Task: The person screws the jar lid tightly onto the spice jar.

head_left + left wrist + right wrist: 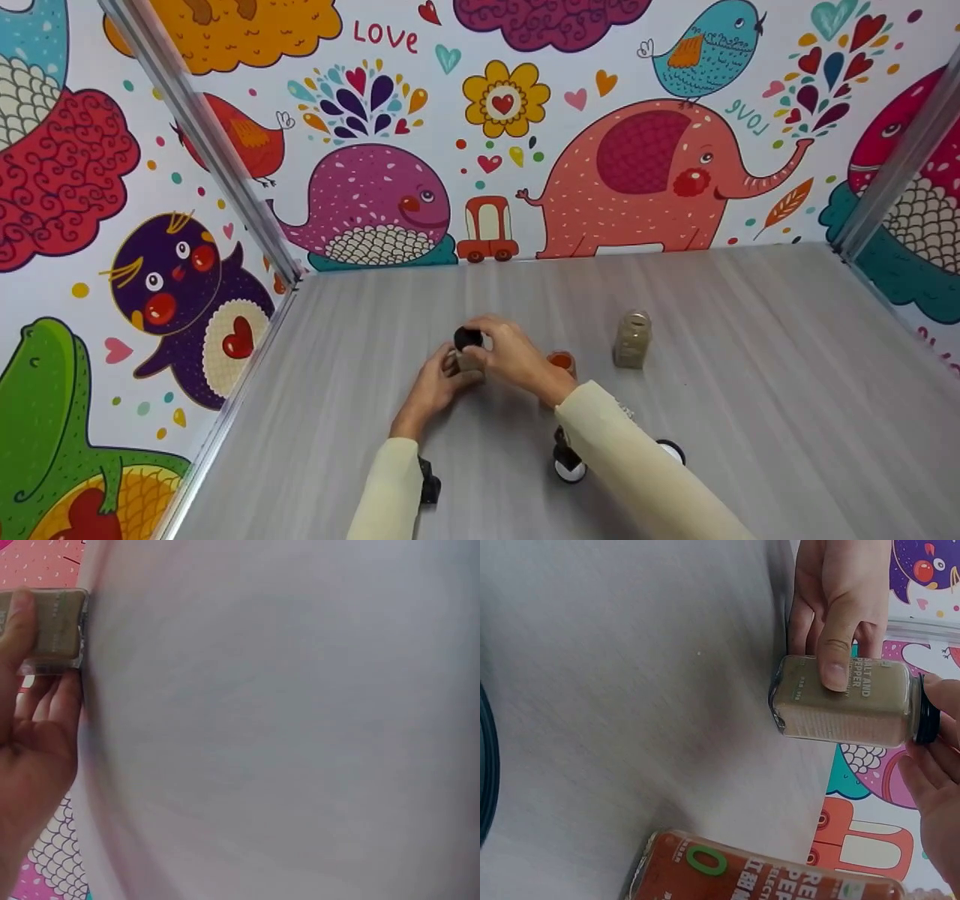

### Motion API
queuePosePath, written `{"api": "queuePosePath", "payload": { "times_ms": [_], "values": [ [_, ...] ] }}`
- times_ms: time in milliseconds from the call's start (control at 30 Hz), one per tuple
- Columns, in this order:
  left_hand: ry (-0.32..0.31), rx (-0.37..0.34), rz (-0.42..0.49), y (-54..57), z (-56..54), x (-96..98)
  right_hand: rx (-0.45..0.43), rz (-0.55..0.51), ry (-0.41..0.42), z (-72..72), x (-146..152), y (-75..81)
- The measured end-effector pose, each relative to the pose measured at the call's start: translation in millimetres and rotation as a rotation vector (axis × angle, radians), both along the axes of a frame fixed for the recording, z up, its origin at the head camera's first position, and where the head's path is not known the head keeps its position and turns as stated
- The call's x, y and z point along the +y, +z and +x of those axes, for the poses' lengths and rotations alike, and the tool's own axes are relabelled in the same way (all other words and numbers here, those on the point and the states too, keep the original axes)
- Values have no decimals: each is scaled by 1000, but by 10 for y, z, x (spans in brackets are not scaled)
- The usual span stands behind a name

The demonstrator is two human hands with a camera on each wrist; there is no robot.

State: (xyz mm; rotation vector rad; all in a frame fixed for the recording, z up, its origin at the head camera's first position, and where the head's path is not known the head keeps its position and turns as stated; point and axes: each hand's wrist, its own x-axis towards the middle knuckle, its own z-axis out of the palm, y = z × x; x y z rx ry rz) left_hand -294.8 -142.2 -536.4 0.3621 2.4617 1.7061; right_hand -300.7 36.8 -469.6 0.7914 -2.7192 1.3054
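Observation:
My left hand holds a glass spice jar of tan powder, labelled salt and pepper, with the thumb across its label. Its base is close to the table in the right wrist view. Over the jar's top, my right hand pinches a black lid, which sits at the jar's mouth. Only part of the tan jar and the left hand shows in the left wrist view. Beside the right wrist stands an uncapped jar of red pepper, partly behind that wrist in the head view.
Farther right stands another jar of tan powder without a lid. Two round lids with white insides and black rims, one lid nearer and another lid by the right sleeve, lie on the table. Printed wall panels border the table.

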Motion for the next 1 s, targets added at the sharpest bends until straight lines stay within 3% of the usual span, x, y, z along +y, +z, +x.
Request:
{"api": "queuePosePath", "payload": {
  "times_ms": [600,1000],
  "values": [
    [-11,-7,12,-19,-25,-7,26,16,14,-16,8,8],
    [-9,-3,-9,-16,-6,-28,52,109,14,-12,-27,78]
  ]
}}
